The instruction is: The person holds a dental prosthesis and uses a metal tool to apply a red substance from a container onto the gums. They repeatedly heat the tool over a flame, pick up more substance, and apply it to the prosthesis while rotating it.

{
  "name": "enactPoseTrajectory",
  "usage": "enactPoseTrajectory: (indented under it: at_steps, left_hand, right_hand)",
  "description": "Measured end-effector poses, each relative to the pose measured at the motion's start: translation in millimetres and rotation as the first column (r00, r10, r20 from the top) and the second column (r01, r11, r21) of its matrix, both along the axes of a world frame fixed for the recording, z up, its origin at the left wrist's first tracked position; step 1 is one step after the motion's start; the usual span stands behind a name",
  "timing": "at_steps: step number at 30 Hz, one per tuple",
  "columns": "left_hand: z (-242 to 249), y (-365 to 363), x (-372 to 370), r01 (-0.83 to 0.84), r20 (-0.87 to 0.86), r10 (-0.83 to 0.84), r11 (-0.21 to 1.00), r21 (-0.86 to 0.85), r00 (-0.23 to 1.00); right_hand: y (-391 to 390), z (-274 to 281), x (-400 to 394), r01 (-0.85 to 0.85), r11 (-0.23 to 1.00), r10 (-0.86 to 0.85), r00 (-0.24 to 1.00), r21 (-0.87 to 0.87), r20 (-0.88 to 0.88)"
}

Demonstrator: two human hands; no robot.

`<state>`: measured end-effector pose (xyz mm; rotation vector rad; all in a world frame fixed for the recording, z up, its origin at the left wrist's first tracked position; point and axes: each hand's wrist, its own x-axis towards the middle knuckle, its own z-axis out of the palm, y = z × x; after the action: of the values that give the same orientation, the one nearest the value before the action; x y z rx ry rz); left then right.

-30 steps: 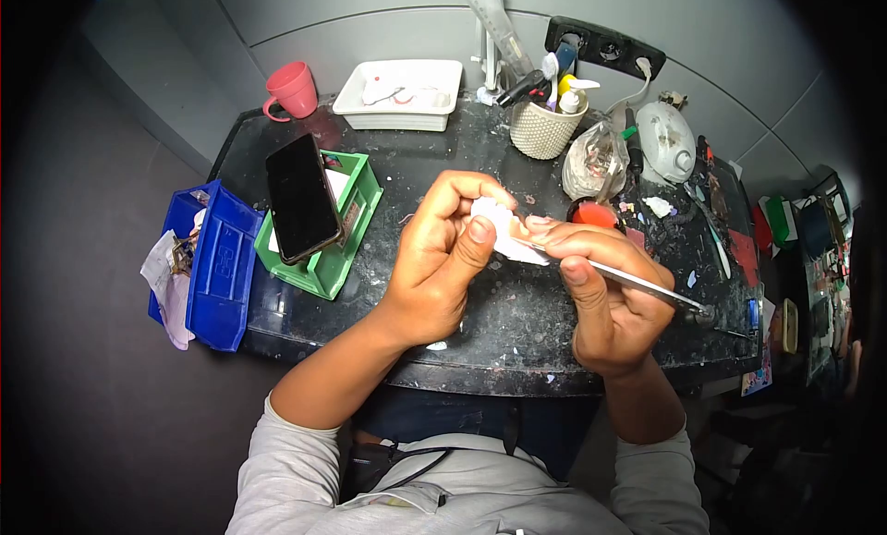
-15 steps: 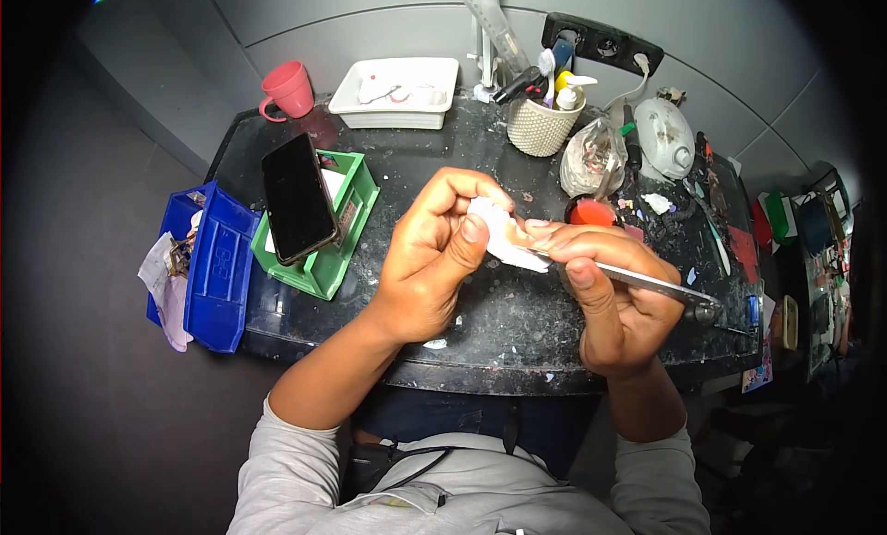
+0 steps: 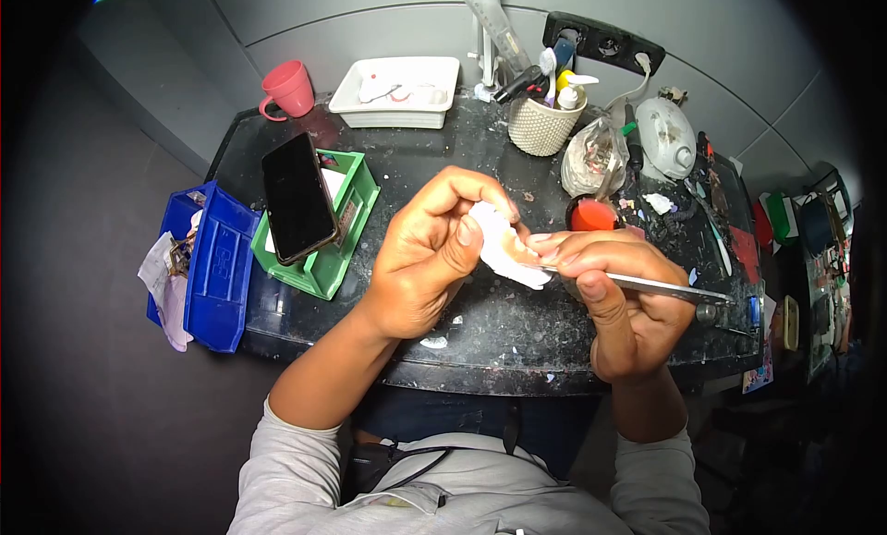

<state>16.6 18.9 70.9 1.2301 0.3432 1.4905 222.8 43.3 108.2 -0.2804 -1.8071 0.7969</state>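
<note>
My left hand (image 3: 416, 267) pinches a white plaster dental cast (image 3: 500, 247) between thumb and fingers, held up above the dark workbench. A beige patch shows on the cast's right side. My right hand (image 3: 633, 299) grips a slim metal carving tool (image 3: 673, 288) like a pen, its flat handle sticking out to the right past the fingers. The tool's tip meets the cast at its lower right edge, close to the fingertips of my right hand. Behind that hand sits a small dark pot with red contents (image 3: 591, 214).
Left on the bench (image 3: 490, 350), a phone (image 3: 299, 199) rests on a green bin (image 3: 346, 235) beside a blue bin (image 3: 217, 276). Further back stand a pink mug (image 3: 288, 90), white tray (image 3: 393, 119) and tool cup (image 3: 543, 128). Tools and scraps litter the right side.
The cast has tilted slightly and shifted a little down in my left hand. My right hand and the carving tool have moved slightly right, the handle lying flatter.
</note>
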Motion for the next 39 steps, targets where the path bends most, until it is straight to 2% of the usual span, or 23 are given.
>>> enactPoseTrajectory:
  at_steps: [6, 8, 11, 18, 21, 30, 35, 39]
  left_hand:
    - [1.4, -0.1, -0.5, 0.022, 0.05, -0.022, 1.0, -0.01, 0.999]
    - [0.8, 0.7, -4.7, 0.065, 0.007, -0.065, 0.998, -0.005, 0.998]
    - [6.6, -1.0, -5.2, 0.035, -0.061, -0.035, 0.999, -0.008, 0.998]
    - [5.5, -0.9, -5.4, 0.001, -0.017, -0.001, 1.0, -0.002, 1.0]
    - [4.4, 1.4, -8.8, -0.004, -0.069, 0.006, 0.999, 0.035, 0.998]
    - [2.8, 3.3, -12.2, 0.105, -0.021, -0.105, 0.994, -0.008, 0.994]
    - [5.3, -0.3, -13.2, 0.194, 0.008, -0.194, 0.978, -0.075, 0.981]
    - [6.4, -0.7, -14.6, 0.217, 0.005, -0.218, 0.974, -0.06, 0.976]
  right_hand:
    - [-2.0, -0.9, 0.7, -0.047, 0.998, 0.046, 0.998, -0.046, -0.035]
    - [-3.1, 0.0, 0.5, -0.055, 0.997, 0.053, 0.998, -0.05, -0.038]
    - [-4.5, 4.2, 1.3, -0.062, 0.997, 0.061, 0.998, -0.045, -0.016]
    - [-4.1, 3.2, 2.4, -0.068, 0.997, 0.068, 0.998, -0.047, -0.009]
    - [-4.4, 2.7, 1.3, -0.106, 0.992, 0.104, 0.994, -0.07, -0.035]
    - [-6.4, 4.3, 5.0, -0.152, 0.981, 0.154, 0.988, -0.12, 0.001]
    - [-9.2, 6.5, 6.3, -0.226, 0.947, 0.225, 0.974, -0.229, -0.031]
    - [-10.7, 9.5, 6.9, -0.253, 0.931, 0.256, 0.966, -0.263, -0.023]
